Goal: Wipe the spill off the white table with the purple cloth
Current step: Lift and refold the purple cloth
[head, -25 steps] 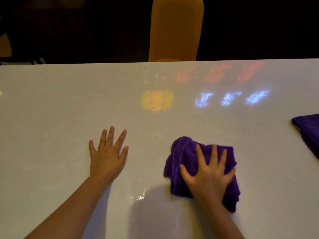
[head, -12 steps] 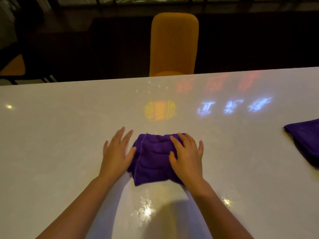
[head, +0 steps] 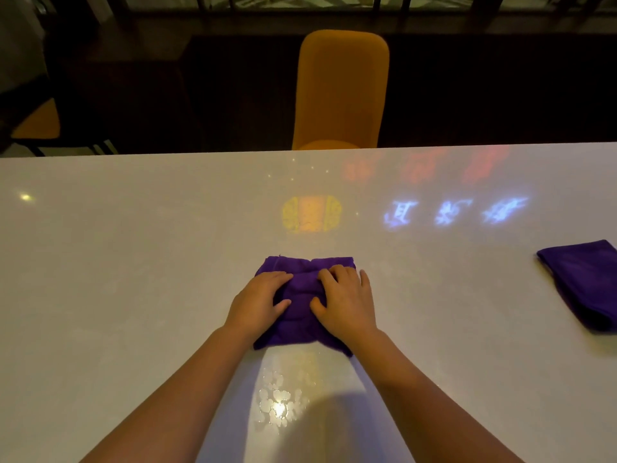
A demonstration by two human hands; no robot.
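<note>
The purple cloth [head: 302, 295] lies bunched in the middle of the white table [head: 117, 279]. My left hand [head: 258, 304] presses on its left side and my right hand [head: 345, 300] on its right side, fingers curled into the fabric. Between my forearms, nearer to me than the cloth, wet droplets of the spill [head: 280, 401] shine on the tabletop.
A second folded purple cloth [head: 587, 282] lies at the right edge of the table. An orange chair [head: 340, 91] stands behind the far edge, and another orange seat [head: 36, 123] is at the far left. Coloured light reflections [head: 312, 213] show on the tabletop.
My right hand slid the cloth left to the table's middle. My left hand, flat on the bare table before, moved onto the cloth, and both hands pushed it slightly away from me.
</note>
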